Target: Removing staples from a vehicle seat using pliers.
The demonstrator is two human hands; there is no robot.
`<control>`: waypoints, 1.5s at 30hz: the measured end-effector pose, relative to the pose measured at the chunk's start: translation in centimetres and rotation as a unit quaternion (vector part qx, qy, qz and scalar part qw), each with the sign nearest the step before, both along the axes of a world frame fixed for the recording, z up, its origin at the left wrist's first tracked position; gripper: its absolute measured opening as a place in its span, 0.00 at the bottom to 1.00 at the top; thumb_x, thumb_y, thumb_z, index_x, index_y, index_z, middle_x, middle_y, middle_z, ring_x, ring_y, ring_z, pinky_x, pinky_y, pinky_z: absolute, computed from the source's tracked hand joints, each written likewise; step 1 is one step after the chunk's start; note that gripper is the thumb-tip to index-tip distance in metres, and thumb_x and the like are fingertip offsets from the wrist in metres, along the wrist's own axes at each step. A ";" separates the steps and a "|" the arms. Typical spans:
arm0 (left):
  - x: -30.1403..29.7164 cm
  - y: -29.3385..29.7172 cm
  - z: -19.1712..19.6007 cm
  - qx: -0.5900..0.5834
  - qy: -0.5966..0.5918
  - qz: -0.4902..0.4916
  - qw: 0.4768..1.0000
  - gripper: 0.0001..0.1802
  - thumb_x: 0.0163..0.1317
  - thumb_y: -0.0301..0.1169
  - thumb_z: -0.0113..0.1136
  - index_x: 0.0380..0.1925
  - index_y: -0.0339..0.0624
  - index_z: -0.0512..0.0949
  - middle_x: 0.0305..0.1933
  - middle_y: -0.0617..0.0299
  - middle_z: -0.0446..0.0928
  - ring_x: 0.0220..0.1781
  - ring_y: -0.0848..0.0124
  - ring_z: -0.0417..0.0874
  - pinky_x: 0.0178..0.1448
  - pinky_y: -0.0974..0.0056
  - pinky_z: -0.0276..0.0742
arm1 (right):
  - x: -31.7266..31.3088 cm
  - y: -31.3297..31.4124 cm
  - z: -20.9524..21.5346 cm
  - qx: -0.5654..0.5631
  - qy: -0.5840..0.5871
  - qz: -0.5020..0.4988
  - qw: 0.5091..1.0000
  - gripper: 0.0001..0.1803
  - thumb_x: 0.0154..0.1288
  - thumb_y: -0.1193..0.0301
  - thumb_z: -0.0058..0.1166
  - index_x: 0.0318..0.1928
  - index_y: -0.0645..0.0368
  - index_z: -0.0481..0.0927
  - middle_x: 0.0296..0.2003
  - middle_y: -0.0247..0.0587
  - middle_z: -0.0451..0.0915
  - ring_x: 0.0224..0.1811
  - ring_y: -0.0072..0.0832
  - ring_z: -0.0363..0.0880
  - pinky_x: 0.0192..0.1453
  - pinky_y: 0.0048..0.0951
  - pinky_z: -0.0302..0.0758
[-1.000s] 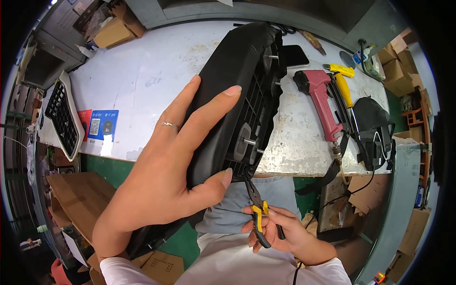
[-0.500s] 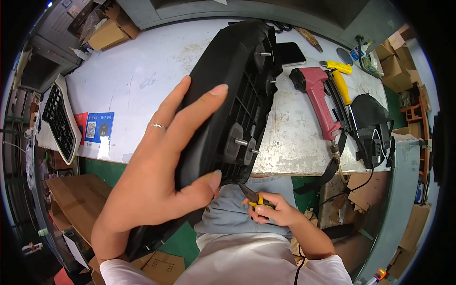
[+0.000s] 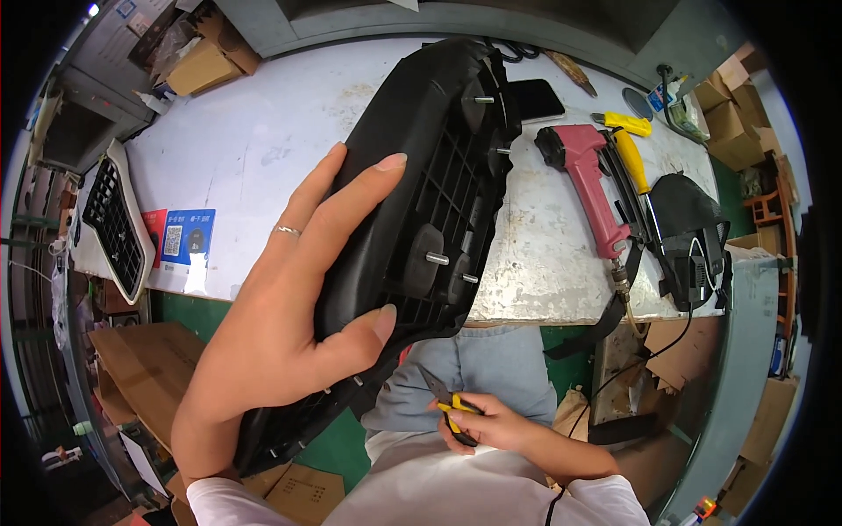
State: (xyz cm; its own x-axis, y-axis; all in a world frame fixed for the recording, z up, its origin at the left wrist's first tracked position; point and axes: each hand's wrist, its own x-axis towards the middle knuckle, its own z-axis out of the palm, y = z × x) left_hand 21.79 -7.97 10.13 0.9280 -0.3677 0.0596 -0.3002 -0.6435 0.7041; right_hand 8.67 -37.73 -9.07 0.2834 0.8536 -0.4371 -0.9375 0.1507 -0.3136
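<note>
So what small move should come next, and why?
Perhaps the right grip should lift the pliers to the near edge of the black piece: their tips point toward it but sit apart, while the left grip clasps the piece.

We see the left hand (image 3: 272,324) masking part of the black padded shell (image 3: 386,228), which in turn conceals the phone's (image 3: 538,100) left end. The right hand (image 3: 487,422) partly covers the pliers (image 3: 452,405). The lower edge crops the white shirt (image 3: 421,482).

Near, wide fisheye view from head height, downward across the workbench (image 3: 254,123)
</note>
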 end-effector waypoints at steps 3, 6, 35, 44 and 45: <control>0.0 0.0 0.0 -0.007 -0.002 0.005 1.000 0.53 0.53 0.47 0.62 0.78 0.35 0.61 0.83 0.35 0.53 0.87 0.47 0.50 0.84 0.52 0.45 | -0.1 0.1 -0.2 -0.131 -0.130 0.063 0.981 0.22 0.84 0.68 0.46 0.70 0.66 0.67 0.41 0.42 0.80 0.34 0.27 0.80 0.36 0.27 0.75; -0.2 0.0 0.2 -0.006 -0.005 0.005 1.000 0.52 0.53 0.47 0.62 0.78 0.35 0.61 0.83 0.36 0.53 0.87 0.47 0.49 0.84 0.52 0.44 | -0.4 0.2 1.3 -0.190 -0.201 0.063 0.959 0.22 0.84 0.66 0.47 0.69 0.65 0.68 0.43 0.40 0.82 0.37 0.23 0.82 0.38 0.24 0.78; -0.1 -0.1 0.1 -0.012 -0.005 0.009 1.000 0.53 0.52 0.47 0.62 0.77 0.34 0.61 0.82 0.38 0.56 0.88 0.48 0.48 0.85 0.52 0.44 | -0.6 -0.6 3.3 -0.272 -0.513 -0.130 0.804 0.23 0.77 0.73 0.55 0.67 0.68 0.69 0.44 0.52 0.83 0.40 0.42 0.84 0.47 0.35 0.79; -0.6 -0.6 0.2 -0.030 0.012 0.028 0.999 0.51 0.51 0.41 0.61 0.77 0.35 0.62 0.81 0.45 0.60 0.88 0.49 0.47 0.85 0.52 0.44 | 0.2 0.5 3.2 -0.205 -0.304 0.100 0.925 0.23 0.83 0.67 0.47 0.70 0.67 0.66 0.52 0.50 0.83 0.46 0.32 0.86 0.50 0.32 0.83; -0.7 -0.8 0.2 -0.039 0.019 0.031 0.999 0.51 0.50 0.40 0.61 0.77 0.36 0.62 0.81 0.46 0.60 0.88 0.49 0.47 0.85 0.51 0.44 | 0.5 0.5 4.3 -0.172 -0.307 0.063 0.934 0.23 0.84 0.67 0.45 0.70 0.68 0.66 0.54 0.50 0.82 0.48 0.31 0.85 0.50 0.31 0.83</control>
